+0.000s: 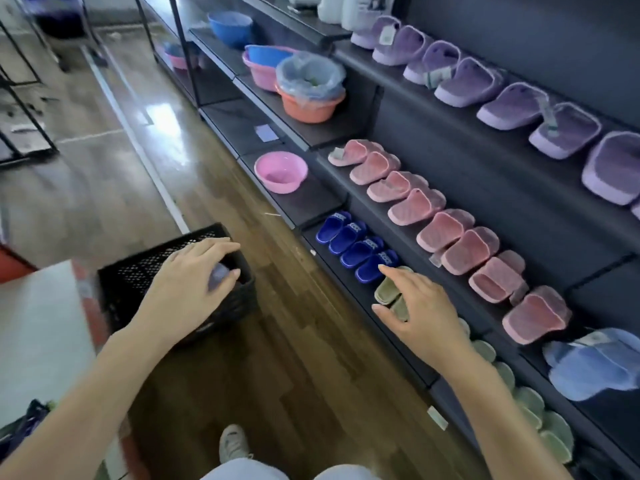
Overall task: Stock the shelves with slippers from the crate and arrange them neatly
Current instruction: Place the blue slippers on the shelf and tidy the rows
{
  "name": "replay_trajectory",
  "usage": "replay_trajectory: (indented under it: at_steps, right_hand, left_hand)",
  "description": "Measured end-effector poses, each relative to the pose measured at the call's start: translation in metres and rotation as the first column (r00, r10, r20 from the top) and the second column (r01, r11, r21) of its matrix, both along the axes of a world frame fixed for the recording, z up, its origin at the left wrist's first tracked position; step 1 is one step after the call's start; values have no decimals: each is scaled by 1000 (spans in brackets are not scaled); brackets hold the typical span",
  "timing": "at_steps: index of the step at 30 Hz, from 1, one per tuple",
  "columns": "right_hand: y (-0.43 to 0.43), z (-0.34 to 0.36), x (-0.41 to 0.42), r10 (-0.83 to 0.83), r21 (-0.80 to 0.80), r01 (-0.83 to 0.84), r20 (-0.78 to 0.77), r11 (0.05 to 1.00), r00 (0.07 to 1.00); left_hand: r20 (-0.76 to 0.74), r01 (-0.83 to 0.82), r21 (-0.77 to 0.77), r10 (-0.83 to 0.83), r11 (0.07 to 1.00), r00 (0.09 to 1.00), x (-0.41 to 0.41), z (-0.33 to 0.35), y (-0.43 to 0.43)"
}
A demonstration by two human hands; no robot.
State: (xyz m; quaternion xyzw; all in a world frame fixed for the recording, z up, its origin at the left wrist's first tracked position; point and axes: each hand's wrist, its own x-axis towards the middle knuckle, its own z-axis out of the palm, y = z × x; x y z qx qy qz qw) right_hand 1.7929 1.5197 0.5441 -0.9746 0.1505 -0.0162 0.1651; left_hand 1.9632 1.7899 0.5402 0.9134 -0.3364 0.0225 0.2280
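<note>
1. Our left hand point(194, 275) is in the far right corner of the black crate point(138, 278), fingers and thumb curled round a pale purple thing point(219, 274). It is too blurred to tell if it is a slipper.
2. The crate sits on the wood floor point(304, 358), left of the shelves.
3. Our right hand point(415, 306) is released, fingers spread over the green slippers point(386, 292) on the bottom shelf point(349, 289). We can't tell if it touches them.
4. The bottom shelf holds four dark blue slippers point(356, 244) at the far end, with the green row running near and right of them.
5. The middle shelf holds pink slippers point(450, 230), then light blue slippers point(595, 365) at the near end.
6. The top shelf holds purple slippers point(485, 81).
7. The far shelves hold a pink basin point(280, 171) and an orange basin point(311, 109) lined with a bag.
</note>
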Motion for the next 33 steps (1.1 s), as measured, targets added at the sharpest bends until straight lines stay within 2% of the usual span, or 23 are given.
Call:
replay_trajectory:
  at_steps: [9,16,23,33]
  right_hand:
    - [91,-1,148,177,7,-177,31,984,984]
    - [128,-15,234,320,-14,-320,-4,947,948]
    - [137,-33,331,436,19,-436,-70,900,897]
    - [116,-71,476,578,54,-577,-155,815,801]
  left_hand:
    - [-20,-144,19,145,989,989,88,-3,110]
    - [-56,-280,43,282,959,958,136,-16,159]
    - [-122,-409,104,420,906,899,188,-38,178]
    - [-150,-516,157,537,842,830,284,-62,149]
